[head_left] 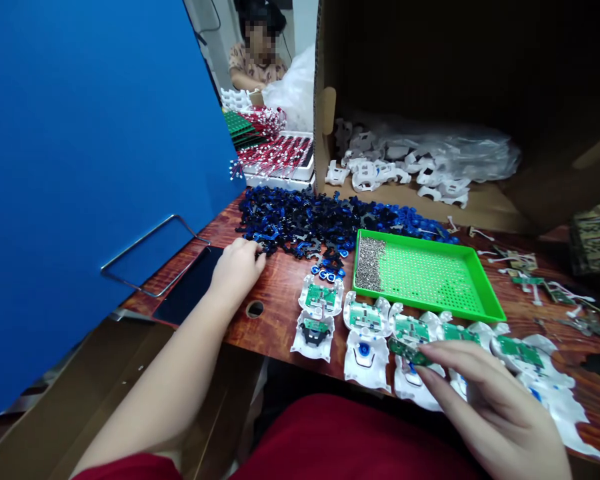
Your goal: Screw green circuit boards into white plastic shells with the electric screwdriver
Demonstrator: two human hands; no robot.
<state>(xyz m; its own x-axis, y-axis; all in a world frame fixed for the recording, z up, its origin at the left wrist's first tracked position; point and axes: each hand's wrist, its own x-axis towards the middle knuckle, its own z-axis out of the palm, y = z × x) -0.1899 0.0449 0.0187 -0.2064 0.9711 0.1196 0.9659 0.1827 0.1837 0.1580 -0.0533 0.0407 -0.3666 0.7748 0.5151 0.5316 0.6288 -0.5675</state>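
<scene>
My right hand (500,393) pinches a small green circuit board (409,351) between thumb and fingertips, above one of the white plastic shells (367,370). Several such shells lie open in a row along the table's front edge, with green boards (365,319) in their upper halves. The leftmost shell's lower half carries a black bracket (314,332); the one beside it shows a blue round part (364,350). At the near left edge of a pile of small black and blue plastic parts (300,217), my left hand (239,267) has its fingers closed; what they hold is hidden.
A green perforated tray (430,273) with small screws (370,263) stands behind the shells. A large cardboard box (500,207) holds more white shells. Wired boards (530,280) lie at right. A blue panel (95,153) rises at left. Another person (260,60) sits behind red-wired parts (275,157).
</scene>
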